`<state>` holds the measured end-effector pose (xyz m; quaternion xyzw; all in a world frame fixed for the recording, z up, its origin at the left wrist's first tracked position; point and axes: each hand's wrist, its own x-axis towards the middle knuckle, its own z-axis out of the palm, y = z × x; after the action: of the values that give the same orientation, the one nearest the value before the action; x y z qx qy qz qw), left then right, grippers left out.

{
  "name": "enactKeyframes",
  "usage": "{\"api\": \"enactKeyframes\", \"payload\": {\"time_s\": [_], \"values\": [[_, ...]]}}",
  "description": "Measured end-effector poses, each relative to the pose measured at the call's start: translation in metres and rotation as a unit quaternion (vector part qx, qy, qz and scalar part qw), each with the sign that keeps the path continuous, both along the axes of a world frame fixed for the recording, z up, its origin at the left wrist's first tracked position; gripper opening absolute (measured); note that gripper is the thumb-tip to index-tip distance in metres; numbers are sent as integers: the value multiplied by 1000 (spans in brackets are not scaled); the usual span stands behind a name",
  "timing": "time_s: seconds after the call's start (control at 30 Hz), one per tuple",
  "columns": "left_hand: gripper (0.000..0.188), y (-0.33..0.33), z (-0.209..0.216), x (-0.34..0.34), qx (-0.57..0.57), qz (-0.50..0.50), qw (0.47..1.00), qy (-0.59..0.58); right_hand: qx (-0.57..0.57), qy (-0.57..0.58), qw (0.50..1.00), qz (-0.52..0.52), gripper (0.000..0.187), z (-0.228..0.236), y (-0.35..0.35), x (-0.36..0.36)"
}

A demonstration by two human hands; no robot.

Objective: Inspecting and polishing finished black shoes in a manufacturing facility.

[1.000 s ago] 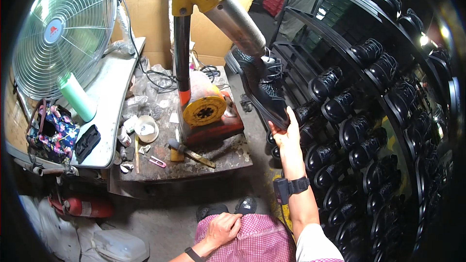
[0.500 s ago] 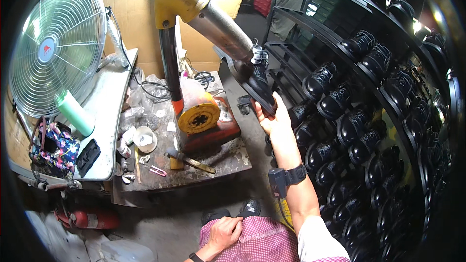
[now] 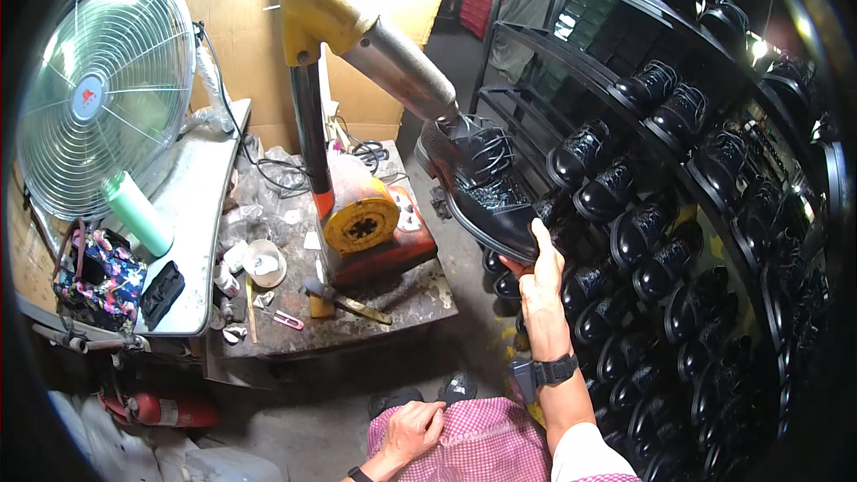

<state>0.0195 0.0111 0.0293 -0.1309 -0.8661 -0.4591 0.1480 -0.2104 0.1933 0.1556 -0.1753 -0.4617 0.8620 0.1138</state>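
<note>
My right hand (image 3: 543,270) is closed on the toe of a black lace-up shoe (image 3: 482,183), thumb on the upper and fingers under the sole. The shoe's heel end is right below the mouth of a metal pipe (image 3: 402,67); whether they touch I cannot tell. The pipe runs down from the yellow elbow of a blower-like machine (image 3: 361,225) on a worn workbench (image 3: 420,303). My left hand (image 3: 413,430) rests on the pink checked cloth (image 3: 491,442) over my lap, its fingers curled and their inner side hidden.
Racks (image 3: 616,71) full of black shoes rise close on my right. A hammer (image 3: 353,303), a white cup (image 3: 265,263) and a pink cutter (image 3: 287,319) lie on the bench. A large fan (image 3: 107,94) and a green bottle (image 3: 138,214) stand on the left table. A red cylinder (image 3: 170,409) is below.
My right hand has drawn the shoe down and toward me, off the pipe's mouth, and turned it so that more of the laces and side show. My left hand stays put.
</note>
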Motion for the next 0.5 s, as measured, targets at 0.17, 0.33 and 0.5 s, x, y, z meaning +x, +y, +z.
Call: {"api": "enactKeyframes", "payload": {"time_s": [0.17,0.33,0.5], "values": [[12,-4,-5,1,-5,-4,1000,1,-3,15,1000,-13,38,11,-7,-17],[11,-1,0,-4,-14,1,1000,2,-54,-10,998,-30,32,-4,9,-12],[10,-5,-2,-3,-39,20,999,-1,-31,-70,996,54,34,-59,60,78]]}}
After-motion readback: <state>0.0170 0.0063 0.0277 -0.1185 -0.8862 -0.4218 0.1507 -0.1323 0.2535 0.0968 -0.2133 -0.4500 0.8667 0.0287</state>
